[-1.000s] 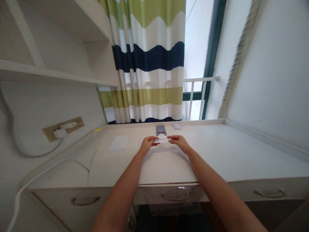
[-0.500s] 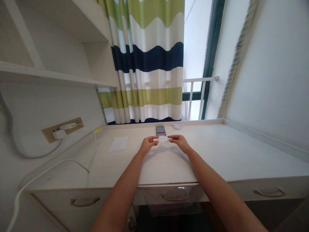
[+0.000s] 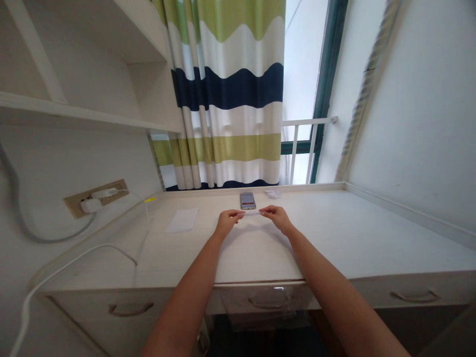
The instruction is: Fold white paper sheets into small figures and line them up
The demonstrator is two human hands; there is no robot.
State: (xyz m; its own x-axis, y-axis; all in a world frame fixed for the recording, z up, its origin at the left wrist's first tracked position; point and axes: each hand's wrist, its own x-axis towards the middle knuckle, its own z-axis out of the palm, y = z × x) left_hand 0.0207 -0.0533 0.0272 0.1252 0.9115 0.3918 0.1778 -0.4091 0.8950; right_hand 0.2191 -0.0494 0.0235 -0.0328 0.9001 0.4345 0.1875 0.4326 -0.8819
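Head-camera view of two bare hands above a pale wood-grain tabletop (image 3: pixel 336 233). The left hand (image 3: pixel 227 223) and the right hand (image 3: pixel 278 219) are raised side by side, each closed in a pinch on one end of a thin white paper piece (image 3: pixel 252 213). The paper spans the short gap between the hands and appears almost edge-on; whether it is folded cannot be told at this size. It is held just in front of a smartphone (image 3: pixel 247 201), which lies face up with its screen lit near the back edge of the tabletop. Beyond the right hand, a small crumpled white item (image 3: pixel 272 194) lies near the same edge. Well to the left of the hands lies a flat white paper sheet (image 3: pixel 182 220).

Left side: a wall socket panel (image 3: pixel 95 198) holds a white plug (image 3: pixel 91 205), and a white cable (image 3: pixel 74 255) curves across the left part of the tabletop. A yellow tag (image 3: pixel 149 199) is seen near the panel. Above is a white shelf (image 3: pixel 74 111). Background: a green, white and navy striped curtain (image 3: pixel 226 84) hangs beside a white window railing (image 3: pixel 297 121). Foreground: curved drawer handles (image 3: pixel 414 296) sit below the front edge
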